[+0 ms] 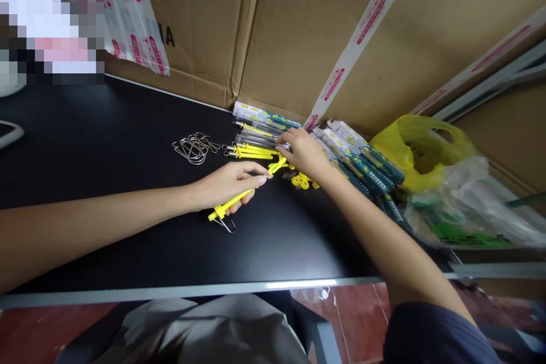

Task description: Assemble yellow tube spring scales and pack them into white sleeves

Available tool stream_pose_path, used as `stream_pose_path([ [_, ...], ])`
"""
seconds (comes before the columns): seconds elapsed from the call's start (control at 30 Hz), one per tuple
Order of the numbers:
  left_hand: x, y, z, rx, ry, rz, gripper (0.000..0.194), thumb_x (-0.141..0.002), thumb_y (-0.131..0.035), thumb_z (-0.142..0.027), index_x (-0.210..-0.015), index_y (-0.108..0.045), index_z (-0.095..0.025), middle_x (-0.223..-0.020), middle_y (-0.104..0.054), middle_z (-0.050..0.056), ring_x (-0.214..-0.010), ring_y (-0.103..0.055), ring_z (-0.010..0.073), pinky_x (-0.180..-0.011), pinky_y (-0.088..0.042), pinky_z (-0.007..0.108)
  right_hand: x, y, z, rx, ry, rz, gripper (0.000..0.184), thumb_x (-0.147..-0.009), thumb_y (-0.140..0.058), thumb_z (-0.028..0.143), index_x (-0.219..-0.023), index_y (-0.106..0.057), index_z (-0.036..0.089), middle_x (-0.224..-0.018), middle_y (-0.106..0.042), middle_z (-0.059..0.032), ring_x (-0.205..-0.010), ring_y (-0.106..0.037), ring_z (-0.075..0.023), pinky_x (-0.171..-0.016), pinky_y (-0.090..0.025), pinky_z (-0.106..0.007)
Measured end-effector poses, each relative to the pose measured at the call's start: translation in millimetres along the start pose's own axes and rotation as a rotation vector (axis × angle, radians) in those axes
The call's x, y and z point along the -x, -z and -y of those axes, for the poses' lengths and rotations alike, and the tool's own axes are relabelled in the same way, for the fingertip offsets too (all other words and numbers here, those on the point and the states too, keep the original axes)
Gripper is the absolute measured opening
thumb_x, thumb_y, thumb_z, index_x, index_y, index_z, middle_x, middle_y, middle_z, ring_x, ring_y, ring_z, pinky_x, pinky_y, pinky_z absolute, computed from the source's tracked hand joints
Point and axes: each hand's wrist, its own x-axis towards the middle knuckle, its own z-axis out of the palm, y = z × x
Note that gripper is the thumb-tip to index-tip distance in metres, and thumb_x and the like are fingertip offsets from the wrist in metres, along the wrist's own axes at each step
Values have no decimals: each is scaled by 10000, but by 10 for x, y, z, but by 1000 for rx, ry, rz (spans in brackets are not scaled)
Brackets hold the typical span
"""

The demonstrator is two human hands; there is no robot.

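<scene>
My left hand (228, 185) is closed around a long yellow plastic tool (232, 202) with a metal wire clip at its lower end, held slanted above the black table (106, 142). My right hand (303, 152) reaches over a row of yellow tools in clear packets (251, 145), its fingers curled on a small yellow piece (277, 166) next to the tip of the tool in my left hand. Loose yellow parts (302, 181) lie under my right wrist.
A pile of bent metal wire clips (195, 147) lies left of the packets. Green-and-white packaged items (362, 162) are stacked at the right beside a yellow plastic bag (420, 151) and clear bags (469, 205). Cardboard boxes (298, 28) wall the table's far side.
</scene>
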Motion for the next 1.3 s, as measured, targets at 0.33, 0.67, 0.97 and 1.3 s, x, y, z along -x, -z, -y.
stream_pose_path([
  [0.33, -1, -2, 22, -4, 12, -3, 257, -953, -496, -321, -1151, -554, -168, -489, -506, -81, -282, -455, 71, -259, -349, 135, -268, -67, 124, 165, 54, 93, 166, -844, -598, 183, -994, -653, 133, -1012, -682, -116, -932, -560, -260, -729, -381, -332],
  [0.67, -12, 11, 41, 18, 2, 8, 241, -953, -494, -335, -1135, -562, -192, -502, -507, -81, -287, -452, 67, -273, -360, 139, -315, -15, 106, 134, 56, 153, 207, -773, -665, 143, -979, -653, 135, -1033, -685, -111, -951, -553, -252, -749, -379, -321],
  [0.97, -6, 12, 53, 12, 2, 10, 255, -947, -503, -352, -1140, -561, -196, -505, -505, -79, -292, -457, 72, -274, -363, 143, -325, 30, 115, 140, 117, 186, 239, -785, -649, 134, -1022, -671, 155, -1014, -688, -114, -967, -558, -260, -762, -383, -323],
  [1.3, -4, 6, 41, 0, 1, 12, 266, -949, -502, -349, -1153, -558, -189, -511, -506, -77, -299, -461, 71, -279, -364, 142, -327, 18, 104, 159, 114, 167, 197, -787, -639, 147, -983, -650, 130, -1014, -694, -121, -944, -582, -262, -744, -395, -329],
])
